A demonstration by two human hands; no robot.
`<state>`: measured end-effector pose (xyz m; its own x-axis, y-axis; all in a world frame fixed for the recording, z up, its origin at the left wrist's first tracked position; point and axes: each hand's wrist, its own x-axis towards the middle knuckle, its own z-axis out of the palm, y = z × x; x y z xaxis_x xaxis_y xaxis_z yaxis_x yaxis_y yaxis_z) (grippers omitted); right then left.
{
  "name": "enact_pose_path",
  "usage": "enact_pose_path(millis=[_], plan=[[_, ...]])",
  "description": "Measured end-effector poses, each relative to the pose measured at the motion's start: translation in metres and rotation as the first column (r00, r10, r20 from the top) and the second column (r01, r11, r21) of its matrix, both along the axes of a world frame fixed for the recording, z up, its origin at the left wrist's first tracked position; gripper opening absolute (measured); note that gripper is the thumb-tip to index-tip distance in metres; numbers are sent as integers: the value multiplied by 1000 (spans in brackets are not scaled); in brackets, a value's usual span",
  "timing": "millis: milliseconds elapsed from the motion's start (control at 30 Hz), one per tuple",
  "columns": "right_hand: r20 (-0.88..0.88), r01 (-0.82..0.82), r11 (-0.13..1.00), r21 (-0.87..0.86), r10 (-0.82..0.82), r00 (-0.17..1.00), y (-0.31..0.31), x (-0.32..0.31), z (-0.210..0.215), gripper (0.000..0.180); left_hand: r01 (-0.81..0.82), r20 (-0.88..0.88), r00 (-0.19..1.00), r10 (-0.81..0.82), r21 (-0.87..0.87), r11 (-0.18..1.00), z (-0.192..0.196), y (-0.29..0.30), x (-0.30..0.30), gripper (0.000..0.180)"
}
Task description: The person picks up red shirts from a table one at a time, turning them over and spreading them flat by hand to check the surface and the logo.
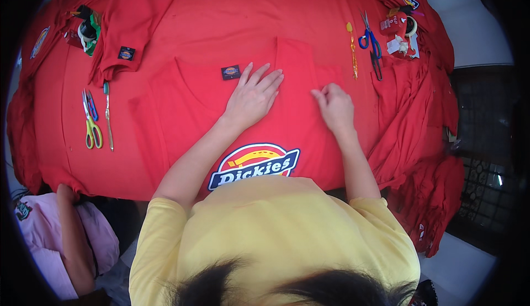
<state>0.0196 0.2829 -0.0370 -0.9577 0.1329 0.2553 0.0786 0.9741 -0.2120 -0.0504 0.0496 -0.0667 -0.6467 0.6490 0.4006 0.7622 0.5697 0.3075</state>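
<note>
Bright red fabric shirt (298, 113) laid flat on the red surface (221, 13)
Small black neck label (231, 72); left hand (254, 97) flat beside it, fingers loosely spread; arched multicoloured chest emblem (254, 165); right hand (335, 110) curled at the shirt's side, grip unclear.

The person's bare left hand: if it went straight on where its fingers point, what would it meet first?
Probably the shoulder of the red fabric shirt; the left hand seems to lie on this shirt, but depth is unclear.
</note>
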Motion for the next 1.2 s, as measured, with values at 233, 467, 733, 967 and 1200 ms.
enact_pose_path(millis=[233, 467, 733, 967, 1200], plan=[[-169, -34, 998, -48, 26, 985, -2, 6, -15, 21, -10, -4, 1000, 10, 41, 999, 2, -1, 0, 42], [-100, -80, 997, -8, 79, 992, -24, 8, -12, 16, -14, 20, 1000, 13, 59, 998, 3, -2, -1, 42], [-194, -135, 986, 97, 152, 969, 7, 0, -23, 16, -31, -31, 999, 31, 15, 999, 6, -3, -1, 39], [-282, -181, 980, 83, 197, 939, -16, -35, 14, 19, -286, -125, 944, 305, 150, 946, 34, -71, -28, 30], [-250, -353, 936, 16, 345, 904, -41, -134, -21, 25, -586, 79, 810, 581, 86, 805, 2, -195, -81, 25]])
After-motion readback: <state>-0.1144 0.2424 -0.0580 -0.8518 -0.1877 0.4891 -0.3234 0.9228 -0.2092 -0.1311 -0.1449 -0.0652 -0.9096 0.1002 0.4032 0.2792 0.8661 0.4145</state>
